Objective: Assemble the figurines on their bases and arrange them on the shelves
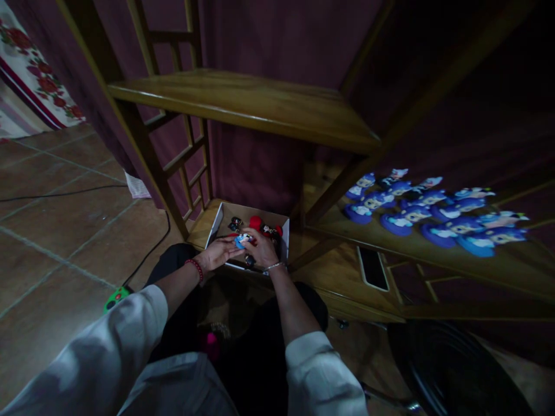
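A small blue-and-white figurine (243, 240) is held between my two hands over a shallow white box (284, 234). My left hand (218, 252), palm up with a red bead bracelet at the wrist, supports it from the left with its fingers. From the right, my right hand (262, 248) grips it with thumb and fingers. Inside the box, behind my hands, lie a red figure (255, 223) and a small black figure (236, 223). Another dark figure (250, 260) shows just below the held one. My hands partly cover the box's contents.
Several blue figurines (405, 218) stand in rows on the wooden shelf (321, 216) at right. A phone (373, 268) lies on the lower board. An upper shelf (243, 104) overhangs the box. A black round stool (455, 370) and a green object (116, 298) are nearby.
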{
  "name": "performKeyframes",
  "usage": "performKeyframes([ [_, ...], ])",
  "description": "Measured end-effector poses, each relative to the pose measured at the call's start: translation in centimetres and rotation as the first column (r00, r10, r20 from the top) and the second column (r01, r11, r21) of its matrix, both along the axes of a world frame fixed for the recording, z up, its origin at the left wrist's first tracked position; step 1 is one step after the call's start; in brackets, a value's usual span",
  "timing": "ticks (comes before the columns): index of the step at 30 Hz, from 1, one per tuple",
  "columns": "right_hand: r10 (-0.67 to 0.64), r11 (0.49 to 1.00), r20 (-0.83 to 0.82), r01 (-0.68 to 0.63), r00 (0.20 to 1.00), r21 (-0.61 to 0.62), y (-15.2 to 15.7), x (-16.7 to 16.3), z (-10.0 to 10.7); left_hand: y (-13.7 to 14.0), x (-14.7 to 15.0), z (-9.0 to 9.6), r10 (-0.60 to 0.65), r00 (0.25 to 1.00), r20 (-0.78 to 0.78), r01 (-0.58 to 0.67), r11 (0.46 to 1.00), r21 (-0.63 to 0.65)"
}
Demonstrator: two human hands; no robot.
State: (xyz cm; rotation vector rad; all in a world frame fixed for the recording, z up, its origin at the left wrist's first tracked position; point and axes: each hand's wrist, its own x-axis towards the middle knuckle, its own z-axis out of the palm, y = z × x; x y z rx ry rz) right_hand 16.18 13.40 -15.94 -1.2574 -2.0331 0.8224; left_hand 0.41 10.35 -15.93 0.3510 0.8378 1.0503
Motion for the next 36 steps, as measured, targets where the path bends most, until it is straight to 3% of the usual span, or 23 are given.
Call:
performKeyframes([
  [8,-0.064,0.995,-0.045,0.068,0.997,0.080,-2.5,1.6,1.3,-1.8,1.5,1.6,0.008,1.000,0.010,-0.008,1.000,0.025],
  [16,-0.161,0.987,-0.133,0.163,0.978,0.009,-7.0,0.5,6.7,-5.1,1.8,4.7,0.011,0.992,0.129,-0.029,0.989,0.145],
  [27,-0.215,0.966,-0.161,0.235,0.963,0.112,-12.2,-2.2,13.2,-9.7,0.6,10.3,0.036,0.973,0.227,-0.096,0.961,0.260],
  [32,-0.196,0.959,-0.190,0.229,0.962,0.166,-14.3,-3.3,15.3,-11.2,-1.0,11.7,-0.019,0.967,0.254,-0.059,0.953,0.296],
  [36,-0.162,0.971,-0.238,0.198,0.958,0.135,-15.0,-4.1,16.3,-12.0,-2.2,12.3,-0.084,0.953,0.290,-0.033,0.926,0.377],
])
